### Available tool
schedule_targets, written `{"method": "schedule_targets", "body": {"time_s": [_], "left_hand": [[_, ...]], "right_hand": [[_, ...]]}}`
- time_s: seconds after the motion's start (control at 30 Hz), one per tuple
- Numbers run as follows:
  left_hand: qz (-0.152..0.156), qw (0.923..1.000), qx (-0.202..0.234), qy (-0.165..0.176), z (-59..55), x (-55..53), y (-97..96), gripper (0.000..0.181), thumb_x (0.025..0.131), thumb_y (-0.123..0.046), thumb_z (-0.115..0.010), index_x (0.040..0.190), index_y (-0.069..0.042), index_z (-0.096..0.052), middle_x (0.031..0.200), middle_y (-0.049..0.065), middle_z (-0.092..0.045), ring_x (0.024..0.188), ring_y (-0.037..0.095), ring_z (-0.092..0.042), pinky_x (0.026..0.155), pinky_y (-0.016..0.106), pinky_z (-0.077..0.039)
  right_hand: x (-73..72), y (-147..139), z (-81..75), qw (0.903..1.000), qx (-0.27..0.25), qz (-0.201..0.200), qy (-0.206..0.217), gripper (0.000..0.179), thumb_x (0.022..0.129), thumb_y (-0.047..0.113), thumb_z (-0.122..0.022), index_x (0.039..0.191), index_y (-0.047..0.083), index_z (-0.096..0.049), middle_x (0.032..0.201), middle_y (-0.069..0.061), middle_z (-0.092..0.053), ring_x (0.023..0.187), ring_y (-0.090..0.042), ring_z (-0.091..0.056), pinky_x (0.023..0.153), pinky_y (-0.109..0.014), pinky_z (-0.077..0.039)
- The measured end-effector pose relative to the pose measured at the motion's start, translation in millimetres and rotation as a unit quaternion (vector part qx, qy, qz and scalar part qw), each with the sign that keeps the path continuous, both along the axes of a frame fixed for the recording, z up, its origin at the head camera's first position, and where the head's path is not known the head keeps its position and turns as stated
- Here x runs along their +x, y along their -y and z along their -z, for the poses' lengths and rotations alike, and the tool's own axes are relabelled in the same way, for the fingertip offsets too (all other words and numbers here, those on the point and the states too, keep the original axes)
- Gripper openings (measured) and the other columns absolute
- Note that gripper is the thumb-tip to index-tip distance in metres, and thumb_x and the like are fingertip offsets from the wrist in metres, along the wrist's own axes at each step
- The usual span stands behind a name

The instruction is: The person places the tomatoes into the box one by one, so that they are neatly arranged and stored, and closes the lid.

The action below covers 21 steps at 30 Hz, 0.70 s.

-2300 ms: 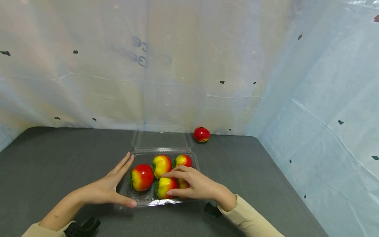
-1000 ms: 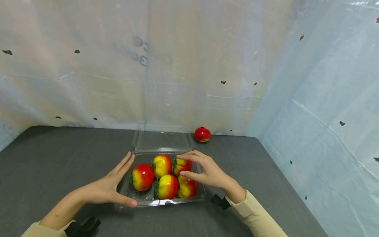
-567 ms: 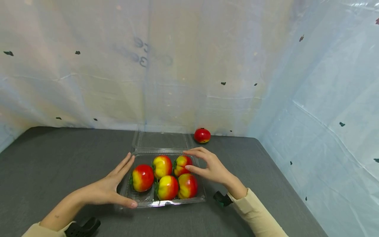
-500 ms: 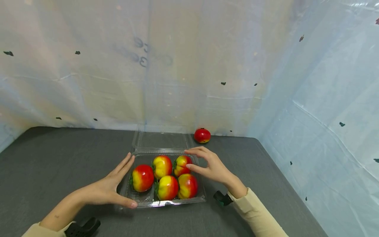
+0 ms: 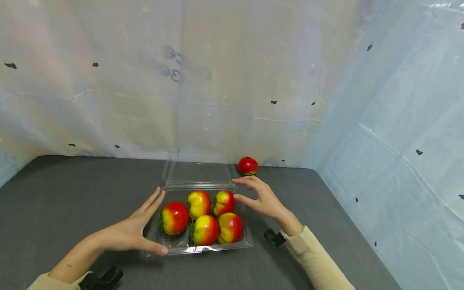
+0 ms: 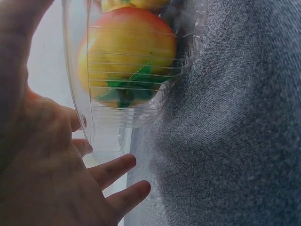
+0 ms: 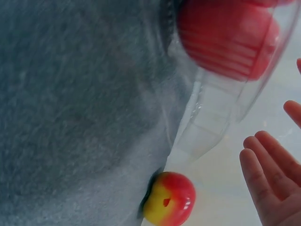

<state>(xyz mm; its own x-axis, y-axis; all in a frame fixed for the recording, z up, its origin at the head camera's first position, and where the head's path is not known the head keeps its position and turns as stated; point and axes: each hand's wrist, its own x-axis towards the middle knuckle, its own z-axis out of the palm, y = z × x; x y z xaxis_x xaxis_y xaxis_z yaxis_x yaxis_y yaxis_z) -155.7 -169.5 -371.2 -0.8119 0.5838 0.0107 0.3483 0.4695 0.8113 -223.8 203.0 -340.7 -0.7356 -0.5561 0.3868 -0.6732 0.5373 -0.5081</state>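
A clear plastic clamshell container [image 5: 174,245] lies with its lid [image 5: 197,172] folded back. Several glossy red-and-yellow toy persimmons [image 5: 175,218] with green leafy tops sit inside it. My left hand [image 5: 132,229] spans the container's left side, thumb at the front corner and fingers along the wall, all fairly straight. In the left wrist view, a persimmon [image 6: 129,52] shows through the ribbed wall. My right hand [image 5: 264,201], holding nothing, hovers at the back right corner with fingers spread. Just beyond its fingertips, a lone persimmon [image 5: 248,166] rests on the table.
The dark grey cloth-covered table [image 5: 90,189] has its far edge against a hanging translucent plastic sheet [image 5: 217,80]. Another plastic sheet [image 5: 406,161] closes off the right side. A black wrist strap [image 5: 101,278] is on the left forearm.
My right hand has come off the persimmons at the container's right and drawn up and rightward, toward the lone one. The left hand and the persimmons stay in place.
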Motion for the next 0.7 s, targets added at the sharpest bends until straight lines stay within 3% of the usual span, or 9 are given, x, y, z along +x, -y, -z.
{"method": "schedule_targets", "body": {"time_s": [0.23, 0.43, 0.7], "left_hand": [[0.001, 1.0000, 0.003, 0.005, 0.1, 0.0, -0.3, 0.123, 0.073, -0.030, -0.082, 0.154, -0.021, 0.010, 0.158, 0.014, 0.023, 0.138, 0.060, 0.003, 0.089, 0.082, -0.019], [0.002, 1.0000, 0.004, 0.007, 0.4, -0.2, -0.2, 0.123, 0.074, -0.030, -0.082, 0.154, -0.021, 0.011, 0.158, 0.014, 0.024, 0.137, 0.060, 0.003, 0.088, 0.082, -0.019], [0.002, 1.0000, 0.001, 0.003, 1.0, -0.8, -0.3, 0.123, 0.074, -0.030, -0.082, 0.154, -0.021, 0.011, 0.158, 0.014, 0.024, 0.137, 0.061, 0.003, 0.088, 0.082, -0.019]], "right_hand": [[-11.1, -6.4, 6.9, 0.9995, 0.016, 0.026, -0.002, 0.045, 0.087, 0.024, -0.072, 0.128, 0.009, -0.061, 0.126, -0.004, -0.060, 0.113, -0.024, -0.056, 0.091, -0.041, -0.051], [-15.6, -10.8, 9.6, 0.9989, 0.009, 0.042, 0.019, 0.046, 0.088, 0.025, -0.071, 0.129, 0.009, -0.060, 0.126, -0.007, -0.058, 0.114, -0.032, -0.054, 0.093, -0.045, -0.050], [-20.3, -15.9, 14.0, 0.9977, 0.012, 0.059, 0.031, 0.046, 0.088, 0.027, -0.070, 0.130, 0.012, -0.060, 0.129, -0.009, -0.056, 0.117, -0.033, -0.053, 0.093, -0.046, -0.050]]}}
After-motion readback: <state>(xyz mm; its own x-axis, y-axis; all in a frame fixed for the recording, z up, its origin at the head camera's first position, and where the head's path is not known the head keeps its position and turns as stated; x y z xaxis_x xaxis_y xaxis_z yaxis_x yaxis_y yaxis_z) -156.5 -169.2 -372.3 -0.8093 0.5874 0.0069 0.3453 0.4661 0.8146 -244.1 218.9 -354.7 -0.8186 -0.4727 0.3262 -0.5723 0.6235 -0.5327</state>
